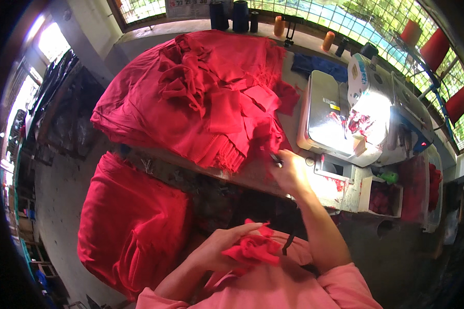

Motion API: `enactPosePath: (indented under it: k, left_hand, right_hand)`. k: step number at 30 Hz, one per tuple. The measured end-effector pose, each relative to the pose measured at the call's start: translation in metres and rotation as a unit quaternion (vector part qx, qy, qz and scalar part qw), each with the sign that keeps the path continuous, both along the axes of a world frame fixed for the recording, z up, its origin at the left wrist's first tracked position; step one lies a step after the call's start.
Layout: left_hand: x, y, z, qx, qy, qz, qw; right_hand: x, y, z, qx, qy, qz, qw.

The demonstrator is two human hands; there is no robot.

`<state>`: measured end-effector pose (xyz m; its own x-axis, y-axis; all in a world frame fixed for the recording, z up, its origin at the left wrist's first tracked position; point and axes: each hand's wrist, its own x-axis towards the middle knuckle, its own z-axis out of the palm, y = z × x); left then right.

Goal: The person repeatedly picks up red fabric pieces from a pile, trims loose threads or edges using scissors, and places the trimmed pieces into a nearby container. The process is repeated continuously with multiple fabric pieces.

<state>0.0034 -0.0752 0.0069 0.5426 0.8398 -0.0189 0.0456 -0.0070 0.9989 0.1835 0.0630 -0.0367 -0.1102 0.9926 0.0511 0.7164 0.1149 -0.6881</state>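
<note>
Crumpled red cloth pieces (258, 249) are in my left hand (222, 248), which is closed round them close to my body. My right hand (292, 174) reaches over the table's front edge, fingers closed on a small dark tool (277, 158) whose kind I cannot make out. Its tip is by the frayed lower right edge of a large heap of red fabric (154, 98). Smaller loose red pieces (226, 110) lie on top of that heap.
Right of the heap stands a lit sewing machine (368, 87) with a pale flat cover (322, 108). Thread spools (241, 16) line the window sill; red cones (434, 50) hang at the right. A second red fabric bundle (126, 221) stands below the table. An open box (380, 198) holds red scraps.
</note>
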Motion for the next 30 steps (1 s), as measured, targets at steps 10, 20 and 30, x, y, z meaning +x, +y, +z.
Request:
enactPosePath:
  k: [10, 20, 30]
  left_hand:
    - [0.016, 0.030, -0.016, 0.107, -0.050, -0.008, 0.993]
    - [0.025, 0.022, -0.037, 0.004, -0.056, -0.065, 0.996]
    - [0.012, 0.015, -0.043, -0.020, -0.051, -0.077, 0.996]
  right_hand:
    - [0.064, -0.073, 0.064, -0.310, 0.375, 0.078, 0.870]
    - [0.057, -0.074, 0.037, -0.443, 0.333, 0.133, 0.822]
    - [0.018, -0.035, 0.030, -0.401, 0.263, 0.219, 0.850]
